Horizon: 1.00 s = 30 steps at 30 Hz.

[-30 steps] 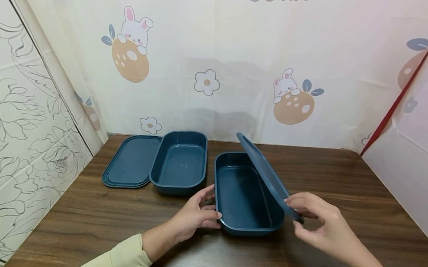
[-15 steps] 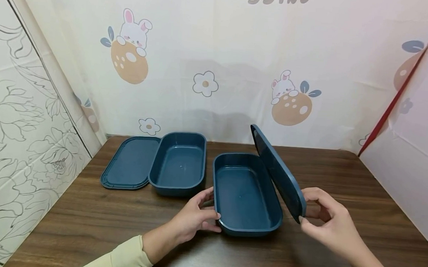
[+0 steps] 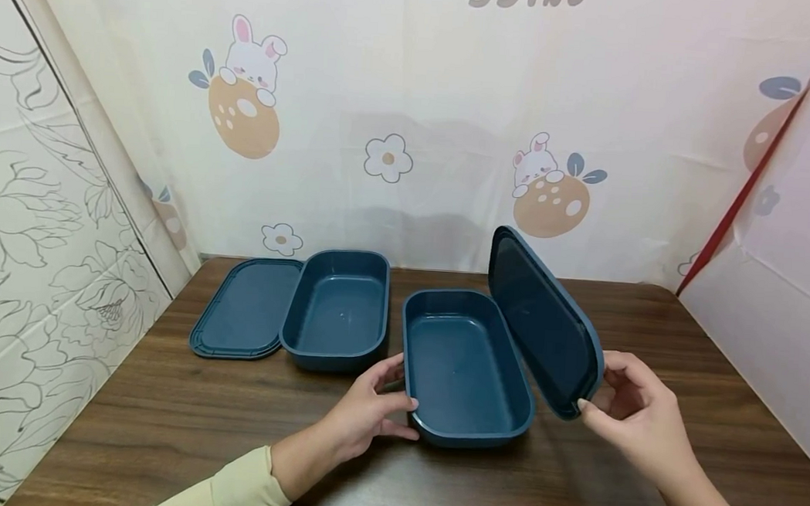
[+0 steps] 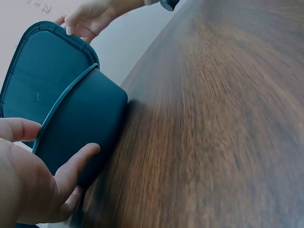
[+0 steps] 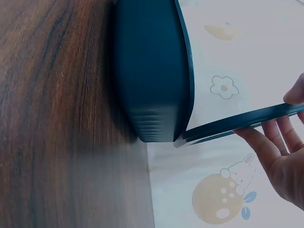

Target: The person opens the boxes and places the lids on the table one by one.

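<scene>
A deep blue rectangular food container (image 3: 460,372) sits uncovered on the table, its inside bare. My left hand (image 3: 367,417) holds its near left corner, thumb at the rim and other fingers against the side wall. On the right, my right hand (image 3: 638,418) pinches the near end of a matching lid (image 3: 543,323), thumb on the underside and fingers behind. The lid stands steeply tilted along the container's right side, its underside facing left. In the right wrist view the far end of the lid (image 5: 237,122) comes right up to the container's rim (image 5: 191,85).
A second blue container (image 3: 338,315), also uncovered, stands to the left. Its near neighbour is another lid (image 3: 252,305) lying flat, partly overlapped by that container. The dark wooden table (image 3: 363,490) ends at a patterned cloth (image 3: 449,93) behind.
My right hand has swung the lid up and to the right, off the container's opening, so its underside now faces left. My left hand has stayed at the container's corner.
</scene>
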Each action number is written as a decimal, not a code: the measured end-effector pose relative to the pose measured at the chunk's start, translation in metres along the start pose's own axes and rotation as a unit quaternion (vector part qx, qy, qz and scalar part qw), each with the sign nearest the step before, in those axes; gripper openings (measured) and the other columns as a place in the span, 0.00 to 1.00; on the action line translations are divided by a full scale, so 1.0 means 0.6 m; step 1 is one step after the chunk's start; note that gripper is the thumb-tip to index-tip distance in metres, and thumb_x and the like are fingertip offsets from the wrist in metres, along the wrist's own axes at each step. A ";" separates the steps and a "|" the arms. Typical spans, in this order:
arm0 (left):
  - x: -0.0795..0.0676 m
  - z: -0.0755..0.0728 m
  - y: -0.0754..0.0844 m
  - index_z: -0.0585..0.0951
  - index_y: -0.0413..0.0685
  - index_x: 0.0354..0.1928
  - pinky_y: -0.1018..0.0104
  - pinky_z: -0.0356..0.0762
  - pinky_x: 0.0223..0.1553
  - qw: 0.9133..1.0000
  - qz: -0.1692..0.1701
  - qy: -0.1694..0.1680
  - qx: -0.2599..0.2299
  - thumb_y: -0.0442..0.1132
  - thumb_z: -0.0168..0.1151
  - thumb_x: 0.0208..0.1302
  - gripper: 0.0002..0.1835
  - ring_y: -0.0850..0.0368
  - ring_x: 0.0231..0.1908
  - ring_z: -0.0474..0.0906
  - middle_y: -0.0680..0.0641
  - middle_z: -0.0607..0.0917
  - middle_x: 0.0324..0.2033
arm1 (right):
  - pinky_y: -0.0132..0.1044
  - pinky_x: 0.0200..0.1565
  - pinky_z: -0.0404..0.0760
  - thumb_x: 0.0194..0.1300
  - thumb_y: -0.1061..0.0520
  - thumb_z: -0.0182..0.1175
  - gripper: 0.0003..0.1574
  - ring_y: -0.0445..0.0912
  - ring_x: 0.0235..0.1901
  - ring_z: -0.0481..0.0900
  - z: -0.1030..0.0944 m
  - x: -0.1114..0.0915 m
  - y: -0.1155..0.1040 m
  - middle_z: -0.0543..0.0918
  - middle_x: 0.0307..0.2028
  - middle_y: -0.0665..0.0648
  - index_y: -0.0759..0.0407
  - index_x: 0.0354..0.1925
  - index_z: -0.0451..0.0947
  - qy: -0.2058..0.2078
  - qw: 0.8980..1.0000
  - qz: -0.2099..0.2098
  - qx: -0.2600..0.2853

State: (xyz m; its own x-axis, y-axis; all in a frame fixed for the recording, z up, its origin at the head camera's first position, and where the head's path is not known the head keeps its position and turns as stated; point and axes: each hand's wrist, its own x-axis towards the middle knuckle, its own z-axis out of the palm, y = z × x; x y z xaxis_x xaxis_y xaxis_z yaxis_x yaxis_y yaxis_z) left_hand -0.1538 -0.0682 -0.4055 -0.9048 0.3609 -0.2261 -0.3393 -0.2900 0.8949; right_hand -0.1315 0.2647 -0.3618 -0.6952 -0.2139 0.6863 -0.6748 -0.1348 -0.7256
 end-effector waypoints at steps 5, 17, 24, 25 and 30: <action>-0.001 0.006 0.001 0.59 0.43 0.73 0.46 0.84 0.33 1.000 0.006 0.019 0.007 0.21 0.58 0.54 0.43 0.44 0.39 0.81 0.34 0.61 0.65 | 0.29 0.32 0.81 0.44 0.92 0.50 0.32 0.44 0.38 0.80 -0.002 -0.003 -0.009 0.81 0.41 0.60 0.81 0.49 0.68 0.042 0.997 0.055 -0.028; 0.002 0.011 0.000 0.61 0.42 0.72 0.47 0.84 0.31 0.999 0.017 0.036 0.016 0.19 0.57 0.50 0.43 0.44 0.40 0.80 0.34 0.61 0.64 | 0.37 0.42 0.84 0.46 0.94 0.41 0.35 0.51 0.46 0.80 -0.019 -0.005 0.010 0.78 0.48 0.67 0.84 0.54 0.62 0.052 0.989 0.018 0.137; 0.005 0.016 0.001 0.63 0.42 0.71 0.49 0.84 0.30 0.999 0.021 0.033 0.019 0.20 0.58 0.49 0.43 0.45 0.41 0.80 0.34 0.62 0.64 | 0.38 0.44 0.83 0.45 0.95 0.37 0.37 0.51 0.48 0.80 -0.026 -0.010 0.012 0.80 0.47 0.66 0.81 0.53 0.66 0.077 0.983 0.018 0.168; 0.005 0.018 0.002 0.63 0.41 0.71 0.49 0.84 0.30 0.999 0.021 0.031 0.020 0.20 0.58 0.49 0.43 0.45 0.40 0.80 0.34 0.62 0.64 | 0.38 0.45 0.83 0.45 0.95 0.36 0.37 0.51 0.48 0.80 -0.028 -0.011 0.012 0.80 0.48 0.65 0.80 0.53 0.66 0.079 0.982 0.019 0.171; 0.006 0.022 0.002 0.63 0.41 0.71 0.49 0.84 0.30 0.999 0.019 0.029 0.024 0.20 0.58 0.48 0.43 0.45 0.41 0.79 0.33 0.63 0.64 | 0.41 0.42 0.84 0.48 0.95 0.34 0.37 0.53 0.49 0.81 -0.035 -0.019 0.015 0.79 0.48 0.68 0.79 0.53 0.66 0.101 0.970 0.029 0.218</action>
State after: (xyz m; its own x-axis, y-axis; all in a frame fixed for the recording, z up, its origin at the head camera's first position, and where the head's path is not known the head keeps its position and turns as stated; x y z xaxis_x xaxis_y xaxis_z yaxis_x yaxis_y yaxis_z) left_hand -0.1543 -0.0554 -0.4002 -0.9307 0.2978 -0.2124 -0.2929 -0.2591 0.9204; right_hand -0.1348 0.2862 -0.3748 -0.7930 -0.0450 0.6075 -0.4945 -0.5348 -0.6851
